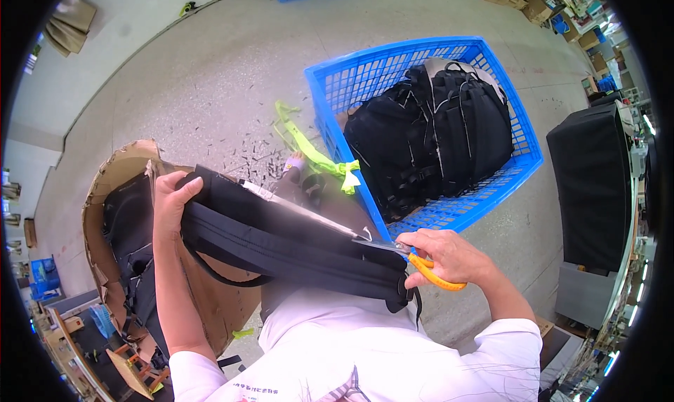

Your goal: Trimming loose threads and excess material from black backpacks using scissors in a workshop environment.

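Observation:
A black backpack (302, 244) with padded straps and a pale seam edge lies across my front. My left hand (172, 200) is closed on its left end, thumb on top. My right hand (453, 260) grips a pair of scissors (437, 274) with orange-yellow handles. The scissor blades lie along the pale edge near the backpack's right end, where a short white thread end stands up. Whether the blades are parted is hard to make out. A black strap loop hangs below the backpack on the left.
A blue plastic crate (484, 191) holding several black backpacks stands ahead on the right, a yellow-green strip (309, 149) tied to it. At my left, an open cardboard box (95, 219) contains more black bags. Dark scraps (260, 153) litter the floor. A black-covered block (590, 184) stands far right.

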`<state>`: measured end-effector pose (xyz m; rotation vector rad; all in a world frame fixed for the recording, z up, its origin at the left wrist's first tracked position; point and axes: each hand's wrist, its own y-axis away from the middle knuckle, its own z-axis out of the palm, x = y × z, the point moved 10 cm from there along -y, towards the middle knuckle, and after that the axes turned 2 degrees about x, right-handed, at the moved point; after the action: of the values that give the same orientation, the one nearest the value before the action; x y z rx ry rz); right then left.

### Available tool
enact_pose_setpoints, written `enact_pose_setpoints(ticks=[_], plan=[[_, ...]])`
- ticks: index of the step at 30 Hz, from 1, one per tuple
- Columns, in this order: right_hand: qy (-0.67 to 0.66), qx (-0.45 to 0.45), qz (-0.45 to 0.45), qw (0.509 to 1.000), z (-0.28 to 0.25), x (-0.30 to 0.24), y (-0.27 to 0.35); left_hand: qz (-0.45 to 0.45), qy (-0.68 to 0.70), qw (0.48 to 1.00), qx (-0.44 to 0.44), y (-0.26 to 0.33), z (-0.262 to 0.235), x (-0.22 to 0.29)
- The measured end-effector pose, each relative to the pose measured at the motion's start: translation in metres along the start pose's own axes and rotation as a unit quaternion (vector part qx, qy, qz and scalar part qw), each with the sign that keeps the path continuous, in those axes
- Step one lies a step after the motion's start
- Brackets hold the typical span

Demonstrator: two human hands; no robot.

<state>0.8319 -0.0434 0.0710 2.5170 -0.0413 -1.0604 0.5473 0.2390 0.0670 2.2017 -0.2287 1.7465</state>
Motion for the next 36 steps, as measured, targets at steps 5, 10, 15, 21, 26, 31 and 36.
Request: enact_pose_setpoints(ticks=[5,10,15,21,26,31,36], plan=[[-0.095,-0.022,0.033,0.995,0.002,0.005,-0.009,-0.070,-0.032,0.996,-0.055,-0.011,0.011,-0.023],[-0.176,-0.045,0.045,0.982,0.017,0.026,-0.011,-0.101,-0.034,0.992,-0.072,-0.018,0.022,-0.031],[-0.348,-0.055,0.061,0.934,0.030,0.039,-0.012,-0.143,-0.058,0.985,-0.080,-0.024,0.026,-0.043],[-0.381,-0.110,0.105,0.912,0.035,0.045,-0.012,-0.184,-0.058,0.978,-0.084,-0.028,0.033,-0.050],[-0.218,-0.082,0.060,0.971,0.018,0.041,-0.016,-0.195,-0.064,0.975,-0.088,-0.032,0.034,-0.056],[-0.063,-0.036,0.018,0.997,0.002,0.021,-0.023,-0.192,-0.067,0.975,-0.090,-0.029,0.037,-0.050],[-0.028,-0.029,0.022,0.999,0.003,0.018,-0.022,-0.178,-0.056,0.979,-0.083,-0.022,0.037,-0.041]])
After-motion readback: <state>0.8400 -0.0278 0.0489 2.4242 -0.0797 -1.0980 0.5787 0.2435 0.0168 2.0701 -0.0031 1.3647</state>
